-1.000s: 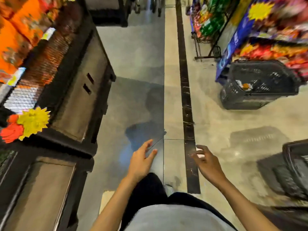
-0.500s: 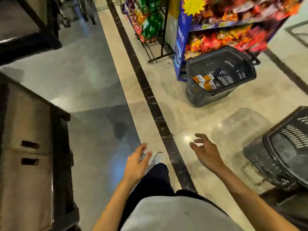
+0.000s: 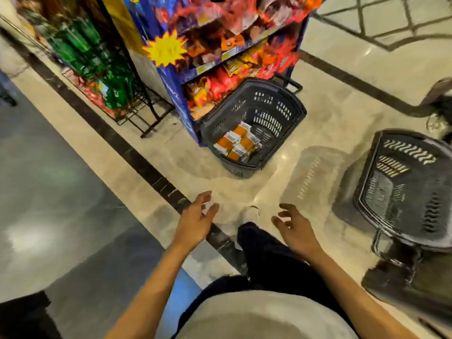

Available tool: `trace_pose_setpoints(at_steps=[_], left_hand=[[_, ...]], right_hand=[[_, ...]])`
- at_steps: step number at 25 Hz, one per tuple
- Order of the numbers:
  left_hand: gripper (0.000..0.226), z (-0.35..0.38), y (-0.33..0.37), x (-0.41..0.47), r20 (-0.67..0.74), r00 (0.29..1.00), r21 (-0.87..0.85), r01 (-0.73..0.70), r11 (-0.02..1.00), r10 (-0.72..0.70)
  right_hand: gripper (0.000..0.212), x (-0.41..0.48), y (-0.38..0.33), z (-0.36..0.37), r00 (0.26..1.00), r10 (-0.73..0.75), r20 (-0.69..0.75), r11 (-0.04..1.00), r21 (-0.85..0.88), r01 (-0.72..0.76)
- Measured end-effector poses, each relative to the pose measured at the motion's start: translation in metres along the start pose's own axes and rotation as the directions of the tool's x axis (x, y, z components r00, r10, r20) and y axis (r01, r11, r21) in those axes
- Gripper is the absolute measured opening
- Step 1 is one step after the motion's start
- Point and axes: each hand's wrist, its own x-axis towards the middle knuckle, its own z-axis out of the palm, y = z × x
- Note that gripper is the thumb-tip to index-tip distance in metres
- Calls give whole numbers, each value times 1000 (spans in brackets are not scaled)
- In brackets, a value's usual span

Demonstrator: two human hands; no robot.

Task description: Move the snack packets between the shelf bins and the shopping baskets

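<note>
1. My left hand (image 3: 195,223) hangs over the glossy cream floor (image 3: 330,77), fingers loosely spread and holding nothing.
2. My right hand (image 3: 296,231) is just beside it, fingers slightly curled and relaxed, also holding nothing.
3. The orange-and-white snack packets (image 3: 238,143) lie in a loose heap at the bottom of the dark grey slotted plastic shopping basket (image 3: 297,111), towards its near end. Their white ends carry print, but it is too small and blurred to read.
4. That basket stands on the floor against the foot of the blue cardboard display shelf (image 3: 176,94), whose bins hold red, orange and yellow snack bags (image 3: 220,86). I cannot make out a brand name on them.
5. A yellow starburst price tag (image 3: 166,51) sticks to the shelf's corner. Its writing is smeared.
6. A second dark grey slotted basket (image 3: 367,192) stands to my right, well apart from the first.
7. A black wire rack of green bottles (image 3: 102,69) stands left of the shelf.
8. My white shoe (image 3: 250,214) shows between my hands, next to the floor's dark stripe (image 3: 137,155).
</note>
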Motion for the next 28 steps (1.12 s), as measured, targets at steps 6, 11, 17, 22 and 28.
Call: trace_pose_setpoints(at_steps=[6, 11, 17, 22, 28], left_hand=[[41, -11, 66, 124, 39, 999, 69, 17, 997, -20], [37, -28, 102, 208, 112, 992, 128, 38, 991, -53], [37, -40, 115, 350, 318, 942, 345, -10, 939, -107], [37, -11, 83, 487, 395, 903, 483, -47, 874, -169], [35, 77, -52, 625, 342, 920, 637, -75, 768, -194]], right_hand=[[45, 126, -69, -43, 999, 18, -28, 1000, -16, -18], [43, 198, -110, -60, 992, 107, -67, 993, 48, -104], [40, 293, -134, -33, 937, 311, -156, 939, 205, -277], [40, 390, -112, 28, 860, 494, -123, 842, 313, -439], [39, 535, -16, 141, 773, 634, 19, 730, 316, -606]])
